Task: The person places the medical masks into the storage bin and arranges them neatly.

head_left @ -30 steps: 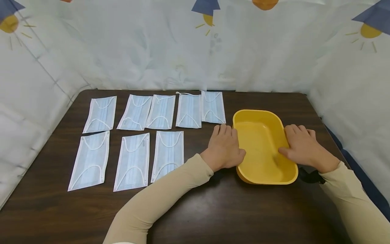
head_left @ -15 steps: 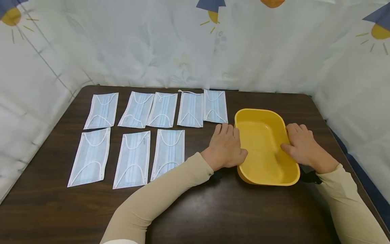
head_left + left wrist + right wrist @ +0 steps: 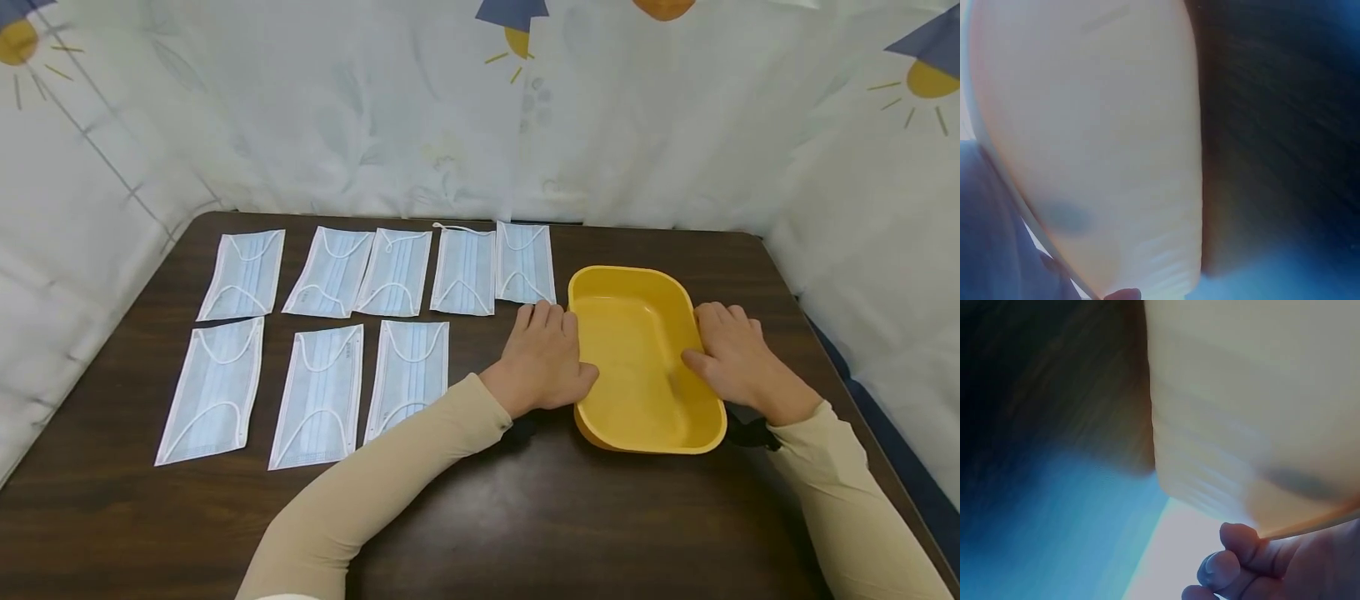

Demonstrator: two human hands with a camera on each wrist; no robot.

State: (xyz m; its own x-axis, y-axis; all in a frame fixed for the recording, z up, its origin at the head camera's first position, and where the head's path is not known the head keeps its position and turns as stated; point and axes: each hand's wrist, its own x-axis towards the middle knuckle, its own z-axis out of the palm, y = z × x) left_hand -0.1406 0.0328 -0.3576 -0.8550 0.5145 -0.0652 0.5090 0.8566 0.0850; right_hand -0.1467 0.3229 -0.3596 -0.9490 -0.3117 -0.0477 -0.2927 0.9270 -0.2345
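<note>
A yellow plastic basin (image 3: pixel 633 358) with rounded corners stands on the right side of the dark wooden table, its inside bare. My left hand (image 3: pixel 542 358) grips the left rim, thumb lying over the inner edge. On the opposite rim my right hand (image 3: pixel 738 358) holds on in the same way. From the right wrist, curled fingers (image 3: pixel 1238 540) show under the rim against the outer wall (image 3: pixel 1241 394). Only one fingertip (image 3: pixel 1124 294) appears below the basin's wall (image 3: pixel 1097 125) in the left wrist view.
Several light blue face masks lie flat in two rows left of the basin, among them a back-row mask (image 3: pixel 525 262) near my left fingers and a front-row mask (image 3: pixel 408 375) beside my left forearm. White patterned cloth (image 3: pixel 360 108) hangs behind the table (image 3: pixel 570 517).
The head view has shifted slightly. Both hands keep their places on the basin's rims, and the masks lie as before.
</note>
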